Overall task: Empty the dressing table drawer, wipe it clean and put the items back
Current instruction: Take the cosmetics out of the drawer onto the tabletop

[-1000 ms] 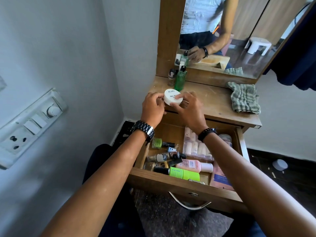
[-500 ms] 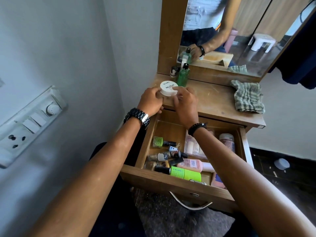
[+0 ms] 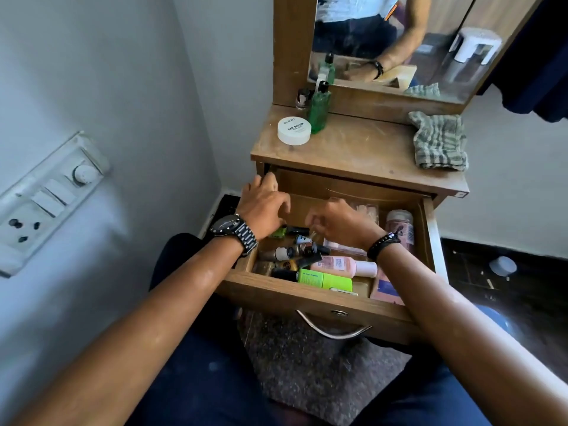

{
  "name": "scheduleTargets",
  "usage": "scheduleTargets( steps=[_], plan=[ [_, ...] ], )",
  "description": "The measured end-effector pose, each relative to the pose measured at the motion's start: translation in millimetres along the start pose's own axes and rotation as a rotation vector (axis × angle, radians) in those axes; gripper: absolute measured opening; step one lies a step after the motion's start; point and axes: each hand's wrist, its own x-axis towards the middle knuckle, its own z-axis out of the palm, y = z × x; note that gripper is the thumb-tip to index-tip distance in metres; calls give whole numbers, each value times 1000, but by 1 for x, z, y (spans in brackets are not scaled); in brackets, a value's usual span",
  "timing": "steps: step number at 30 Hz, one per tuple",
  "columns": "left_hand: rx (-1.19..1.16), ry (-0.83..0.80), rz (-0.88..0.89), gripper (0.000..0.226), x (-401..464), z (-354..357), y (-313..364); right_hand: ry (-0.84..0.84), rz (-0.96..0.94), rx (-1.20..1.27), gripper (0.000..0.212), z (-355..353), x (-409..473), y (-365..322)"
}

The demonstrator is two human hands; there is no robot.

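The drawer (image 3: 307, 298) stands pulled out below the table top (image 3: 362, 149), still well stocked; rigid wood, judged heavy when loaded. The green tube (image 3: 325, 279) and pink bottle (image 3: 341, 265) lie near its front wall: light, smooth plastic, likely slippery; best taken round the body. The small polish bottles (image 3: 289, 252) appear to be glass, so fragile; pinch at the cap. The left hand (image 3: 264, 207) and right hand (image 3: 341, 222) hover above them, fingers loosely curled, holding nothing.

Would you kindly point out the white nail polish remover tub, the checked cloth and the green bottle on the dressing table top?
white nail polish remover tub (image 3: 294, 130), head view, lid centre
checked cloth (image 3: 439, 142), head view, middle fold
green bottle (image 3: 319, 110), head view, body
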Motion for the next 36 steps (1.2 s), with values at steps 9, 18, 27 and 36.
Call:
scheduleTargets(
  steps=[9,18,27,36],
  plan=[
    [252,-193,-116,31,-2,5,4,-220,127,99,13,3,-3,5],
    [197,-263,-123,35,1,11,1,-390,206,92,16,8,-3,14],
    [-205,-48,-210,54,-5,4,-16,-128,161,186,9,-6,-10,13],
    [-700,135,-247,39,-4,-9,-10,122,147,497,14,-34,-12,11]
  ],
)
